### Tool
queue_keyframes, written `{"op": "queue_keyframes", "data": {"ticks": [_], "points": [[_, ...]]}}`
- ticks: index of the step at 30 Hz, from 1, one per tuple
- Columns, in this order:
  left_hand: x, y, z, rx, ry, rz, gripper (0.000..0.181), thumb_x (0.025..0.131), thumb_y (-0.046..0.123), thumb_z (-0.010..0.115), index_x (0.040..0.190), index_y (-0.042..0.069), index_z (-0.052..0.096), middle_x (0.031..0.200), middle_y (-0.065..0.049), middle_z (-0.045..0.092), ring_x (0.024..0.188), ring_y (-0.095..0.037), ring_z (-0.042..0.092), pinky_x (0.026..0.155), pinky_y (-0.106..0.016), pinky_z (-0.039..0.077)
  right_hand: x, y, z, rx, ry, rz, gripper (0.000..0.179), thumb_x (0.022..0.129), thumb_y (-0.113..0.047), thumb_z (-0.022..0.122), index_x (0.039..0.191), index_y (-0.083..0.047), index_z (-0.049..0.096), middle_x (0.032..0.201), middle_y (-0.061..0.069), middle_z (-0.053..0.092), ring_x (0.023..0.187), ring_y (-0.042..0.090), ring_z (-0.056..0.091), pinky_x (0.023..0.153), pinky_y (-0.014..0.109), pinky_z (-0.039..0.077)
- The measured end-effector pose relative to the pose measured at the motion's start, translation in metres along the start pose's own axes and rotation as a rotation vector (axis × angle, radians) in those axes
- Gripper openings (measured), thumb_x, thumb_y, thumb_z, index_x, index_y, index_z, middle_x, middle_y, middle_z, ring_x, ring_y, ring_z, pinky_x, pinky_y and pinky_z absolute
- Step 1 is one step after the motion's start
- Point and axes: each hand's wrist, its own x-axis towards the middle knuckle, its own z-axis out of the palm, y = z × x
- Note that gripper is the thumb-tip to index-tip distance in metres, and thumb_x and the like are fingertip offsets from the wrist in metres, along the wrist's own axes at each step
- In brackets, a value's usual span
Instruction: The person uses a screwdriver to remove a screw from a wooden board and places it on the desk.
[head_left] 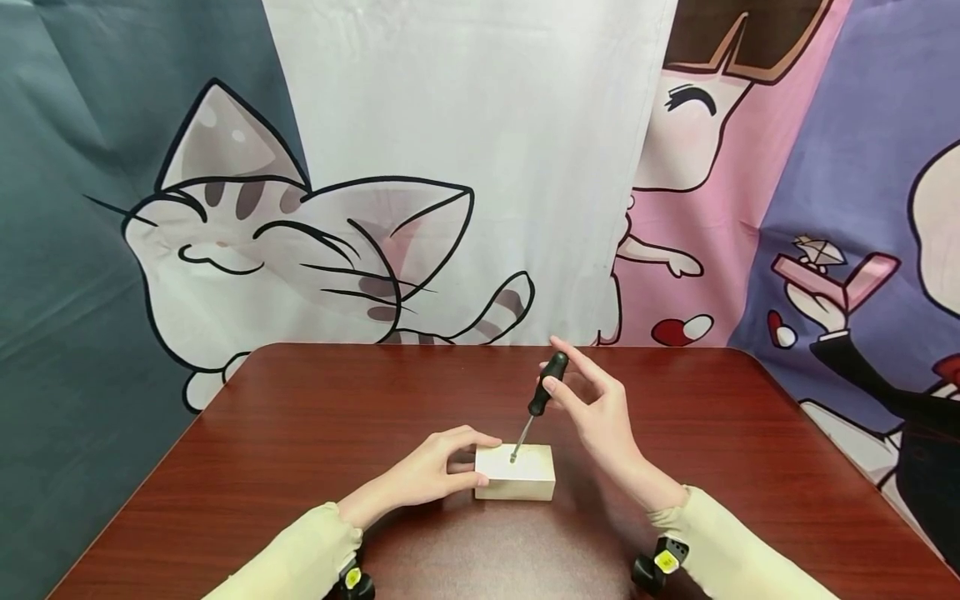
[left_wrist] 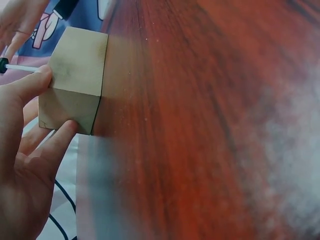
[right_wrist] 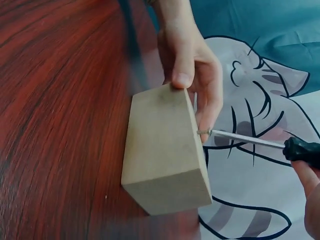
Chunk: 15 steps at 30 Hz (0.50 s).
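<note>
A pale wooden block (head_left: 516,487) lies on the table, and my left hand (head_left: 431,468) grips its left end, thumb on the near side and fingers at the far side. With thumb and fingers my right hand (head_left: 603,417) pinches the black handle of a screwdriver (head_left: 549,385), its index finger extended past the handle's end. The shaft slants down to the block's top face. In the right wrist view a small screw (right_wrist: 203,132) stands partly out of that face, with the screwdriver's tip right at its head.
The dark red-brown wooden table (head_left: 315,417) extends around the block on all sides. Behind it hangs a cloth backdrop (head_left: 480,100) with cartoon figures, reaching down to the table's far edge.
</note>
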Motion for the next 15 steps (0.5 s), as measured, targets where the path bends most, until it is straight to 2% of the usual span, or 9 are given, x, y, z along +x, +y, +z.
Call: {"op": "queue_keyframes", "data": {"ticks": [3,5,7,11,13,15], "points": [[-0.001,0.0,0.0,0.001,0.001,-0.005,0.047,0.09,0.017,0.073,0.135,0.016,0.058,0.128,-0.004,0.06,0.122,-0.021,0.06,0.092,-0.019,0.054,0.001,0.004,-0.001,0.03,-0.063,-0.058,0.048,0.094,-0.003,0.064,0.141,-0.011,0.051,0.111,-0.005,0.071,0.097,0.012,0.072,0.076,0.035,0.062],[-0.001,0.0,0.001,0.0,0.003,-0.009,0.047,0.09,0.017,0.073,0.135,0.017,0.058,0.128,-0.004,0.06,0.122,-0.021,0.06,0.092,-0.019,0.054,0.002,0.005,0.0,0.013,-0.07,-0.078,0.048,0.094,-0.002,0.063,0.139,-0.01,0.049,0.113,0.0,0.071,0.098,0.011,0.072,0.076,0.033,0.062],[0.0,0.001,0.002,0.007,0.003,-0.007,0.047,0.09,0.018,0.073,0.134,0.017,0.059,0.128,-0.004,0.061,0.122,-0.021,0.06,0.092,-0.018,0.054,0.002,0.005,0.002,-0.052,-0.04,-0.068,0.049,0.092,-0.004,0.067,0.137,-0.01,0.048,0.113,0.003,0.07,0.096,0.008,0.07,0.073,0.029,0.062],[0.002,0.003,0.005,0.017,0.003,-0.004,0.046,0.09,0.02,0.073,0.134,0.017,0.059,0.128,-0.004,0.061,0.122,-0.02,0.06,0.092,-0.017,0.053,-0.001,-0.004,0.01,-0.222,0.074,0.004,0.055,0.082,-0.007,0.079,0.13,-0.012,0.053,0.105,0.009,0.068,0.085,0.007,0.065,0.061,0.027,0.06],[0.003,0.003,0.006,0.017,0.003,-0.01,0.046,0.089,0.02,0.074,0.134,0.018,0.059,0.128,-0.003,0.061,0.122,-0.019,0.06,0.092,-0.017,0.053,-0.001,-0.009,0.012,-0.249,0.085,0.03,0.056,0.08,-0.006,0.081,0.128,-0.011,0.052,0.101,0.011,0.065,0.082,0.009,0.062,0.059,0.03,0.06],[0.004,0.004,0.005,0.018,0.005,-0.015,0.046,0.089,0.02,0.074,0.134,0.019,0.059,0.128,-0.002,0.061,0.122,-0.019,0.06,0.092,-0.017,0.053,-0.001,-0.014,0.013,-0.222,0.083,0.048,0.054,0.08,-0.004,0.08,0.126,-0.011,0.053,0.097,0.013,0.063,0.078,0.011,0.063,0.06,0.034,0.061]]}}
